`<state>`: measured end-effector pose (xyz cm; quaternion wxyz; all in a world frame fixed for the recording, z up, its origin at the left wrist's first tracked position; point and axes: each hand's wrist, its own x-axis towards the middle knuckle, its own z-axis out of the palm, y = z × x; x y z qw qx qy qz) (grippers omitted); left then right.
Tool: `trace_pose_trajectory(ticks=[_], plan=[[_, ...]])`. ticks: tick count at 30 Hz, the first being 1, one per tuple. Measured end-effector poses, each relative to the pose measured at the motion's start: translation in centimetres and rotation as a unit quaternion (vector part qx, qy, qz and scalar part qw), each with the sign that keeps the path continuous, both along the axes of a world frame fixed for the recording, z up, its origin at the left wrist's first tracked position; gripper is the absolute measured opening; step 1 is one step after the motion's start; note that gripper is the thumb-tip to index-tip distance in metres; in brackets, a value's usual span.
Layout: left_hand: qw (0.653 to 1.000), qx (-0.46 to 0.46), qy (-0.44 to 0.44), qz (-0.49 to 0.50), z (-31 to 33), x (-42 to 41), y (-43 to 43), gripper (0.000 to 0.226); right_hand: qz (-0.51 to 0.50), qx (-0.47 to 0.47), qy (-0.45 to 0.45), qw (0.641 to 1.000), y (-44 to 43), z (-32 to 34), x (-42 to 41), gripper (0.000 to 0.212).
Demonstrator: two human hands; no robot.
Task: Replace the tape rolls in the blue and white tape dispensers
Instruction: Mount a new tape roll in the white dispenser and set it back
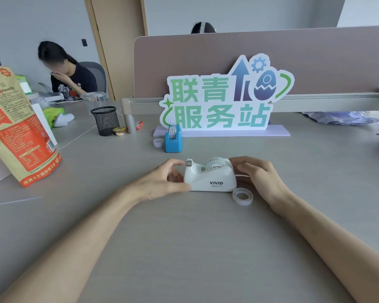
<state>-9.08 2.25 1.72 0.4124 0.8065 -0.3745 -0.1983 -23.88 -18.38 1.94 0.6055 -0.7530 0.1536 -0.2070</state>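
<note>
On grey desk, left hand and right hand clasp white dispenser endwise.

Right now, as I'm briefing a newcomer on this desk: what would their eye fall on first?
The big green-and-blue cut-out sign in front of the divider, back centre. Next, the white tape dispenser in the near middle, held between the left grip and right grip, with a loose tape roll lying beside it on the right. A tall orange bag stands far left.

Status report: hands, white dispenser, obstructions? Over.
Left hand grips white dispenser at cutter end, right hand at rear. Fresh roll seated. Loose roll by right hand.
</note>
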Motion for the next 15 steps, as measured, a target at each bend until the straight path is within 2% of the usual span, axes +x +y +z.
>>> trace_pose_trajectory(ticks=[5, 10, 12, 15], plan=[[0.996, -0.031, -0.053, 0.066, -1.0, 0.4, -0.8, 0.056, -0.004, -0.043, 0.003, 0.999, -0.2, -0.4, -0.1, 0.037], [0.97, -0.016, -0.169, 0.174, -1.1, -1.0, -1.5, 0.029, 0.042, -0.057, 0.003, 0.998, -0.1, -0.3, -0.4, 0.038], [0.971, -0.042, -0.17, 0.164, -1.0, -1.5, -1.7, 0.021, 0.065, -0.058, 0.006, 0.996, -0.1, -0.1, -0.5, 0.035], [0.981, -0.042, -0.161, 0.098, -0.5, -2.4, -1.9, 0.007, 0.096, -0.044, 0.01, 0.994, -0.2, 0.1, -0.8, 0.028]])
